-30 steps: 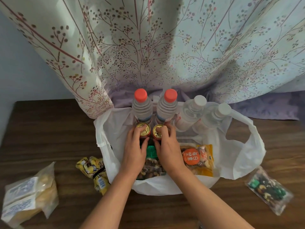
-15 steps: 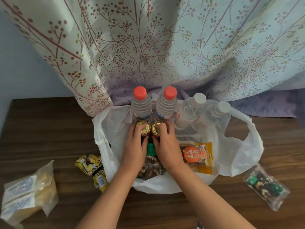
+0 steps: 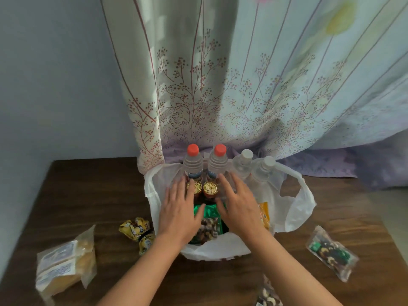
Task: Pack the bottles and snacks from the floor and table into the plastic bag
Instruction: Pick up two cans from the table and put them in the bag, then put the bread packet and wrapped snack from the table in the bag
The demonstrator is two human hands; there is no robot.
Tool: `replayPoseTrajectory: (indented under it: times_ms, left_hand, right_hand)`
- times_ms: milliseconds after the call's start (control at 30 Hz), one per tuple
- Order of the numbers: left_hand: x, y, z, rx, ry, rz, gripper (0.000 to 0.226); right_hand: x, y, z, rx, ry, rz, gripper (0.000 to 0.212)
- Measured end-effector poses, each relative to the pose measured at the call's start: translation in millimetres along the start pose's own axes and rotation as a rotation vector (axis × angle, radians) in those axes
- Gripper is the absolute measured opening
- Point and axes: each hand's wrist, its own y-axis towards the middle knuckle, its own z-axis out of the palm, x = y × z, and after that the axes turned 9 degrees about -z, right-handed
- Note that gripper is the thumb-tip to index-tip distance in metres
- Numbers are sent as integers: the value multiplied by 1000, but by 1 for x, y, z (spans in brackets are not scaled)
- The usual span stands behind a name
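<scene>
Left hand (image 3: 180, 214) and right hand (image 3: 239, 207), both flat, fingers spread.

Home room, floral curtain (image 3: 254, 89) against plain wall (image 3: 55, 74), dark wood-grain surface (image 3: 92, 195)

No word, brand or number can be read anywhere. The two gold caps (image 3: 194, 187) (image 3: 210, 187) each bear a round embossed mark, too small to make out. The red-capped bottles (image 3: 193, 164) (image 3: 218, 164) carry blue-edged label bands with no legible lettering. White printed labels on the clear packet (image 3: 64, 265) at the left are blurred to grey lines, and the print on the yellow wrapper (image 3: 136, 230) and the nut packet (image 3: 331, 253) is equally smeared
</scene>
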Motion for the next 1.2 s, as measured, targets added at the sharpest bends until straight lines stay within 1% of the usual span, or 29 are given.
replayPoseTrajectory:
  times_ms: [167,267,367,500,767,1033,1100,1200]
  left_hand:
    - [10,-18,-37,-41,137,73,85]
    - [15,-33,-61,-61,130,91,86]
    - [15,-50,-80,-57,126,72,88]
    - [17,-80,-95,-74,137,-16,90]
    - [28,-168,-104,-140,116,-255,89]
    - [58,-250,-101,-215,61,-443,88]
    - [68,-264,-100,-229,60,-483,90]
    - [82,-281,-99,-251,50,-535,87]
  right_hand:
    - [7,-19,-42,-26,-82,11,72]
    - [12,-32,-61,-38,-90,-1,74]
    - [17,-43,-78,-35,-106,-25,76]
    - [24,-58,-98,11,-84,-86,78]
    - [39,-88,-125,0,-17,-226,79]
    - [78,-109,-122,17,52,-361,78]
    - [90,-109,-119,33,67,-383,77]
    - [110,-108,-112,43,93,-403,77]
